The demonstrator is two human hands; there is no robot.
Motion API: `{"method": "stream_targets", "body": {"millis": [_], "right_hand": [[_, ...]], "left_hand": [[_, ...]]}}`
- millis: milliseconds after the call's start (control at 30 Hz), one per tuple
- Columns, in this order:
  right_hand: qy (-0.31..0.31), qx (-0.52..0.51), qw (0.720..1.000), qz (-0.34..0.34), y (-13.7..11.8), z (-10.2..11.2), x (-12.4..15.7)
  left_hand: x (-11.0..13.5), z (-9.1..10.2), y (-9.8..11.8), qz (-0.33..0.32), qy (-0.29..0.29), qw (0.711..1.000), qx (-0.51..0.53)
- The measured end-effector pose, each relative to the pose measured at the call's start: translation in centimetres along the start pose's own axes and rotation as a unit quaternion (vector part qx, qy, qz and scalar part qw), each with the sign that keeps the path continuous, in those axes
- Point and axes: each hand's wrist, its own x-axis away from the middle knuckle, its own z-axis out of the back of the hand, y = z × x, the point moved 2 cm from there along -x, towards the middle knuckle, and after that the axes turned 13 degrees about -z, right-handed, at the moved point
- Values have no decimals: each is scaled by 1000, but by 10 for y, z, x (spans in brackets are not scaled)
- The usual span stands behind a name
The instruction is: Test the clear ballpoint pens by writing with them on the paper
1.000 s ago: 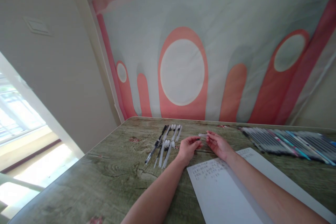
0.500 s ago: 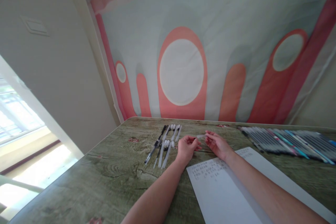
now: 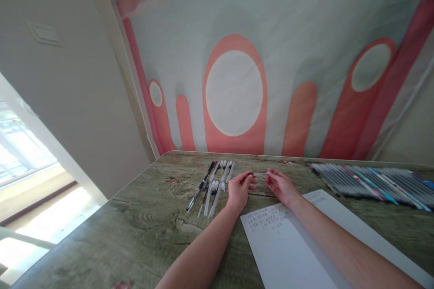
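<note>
Both hands meet above the middle of the wood-patterned table (image 3: 142, 216). My left hand (image 3: 239, 189) and my right hand (image 3: 280, 185) each pinch one end of a small clear pen part (image 3: 260, 174) that spans the gap between their fingertips. A thin dark rod (image 3: 257, 194), probably a refill, lies on the table under the hands. Just left of my left hand lies a group of several pens and clear barrels (image 3: 213, 183). A white sheet with printed text (image 3: 281, 248) lies under my right forearm.
A long row of several coloured pens (image 3: 369, 180) lies at the right back of the table. A pink and grey patterned cloth (image 3: 237, 76) hangs behind the table. A bright window (image 3: 20, 158) is at the left, beyond the table's left edge.
My left hand has risen slightly and its fingers now meet the clear part, which my right hand alone held a second ago. The right hand has barely moved.
</note>
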Motion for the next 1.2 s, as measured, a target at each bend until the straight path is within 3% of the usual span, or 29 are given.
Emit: {"method": "stream_targets", "body": {"millis": [300,700,1033,1200], "right_hand": [[4,13,1000,20,1,0,0],[1,12,999,30,0,3,-3],[1,12,1000,27,1,3,-3],[5,5,1000,20,1,3,-3]], "left_hand": [[0,2,-3,-16,-16,999,-32],[4,3,5,-88,-59,982,-154],[5,2,4,-86,-56,984,-144],[4,0,-1,-57,-15,995,-86]]}}
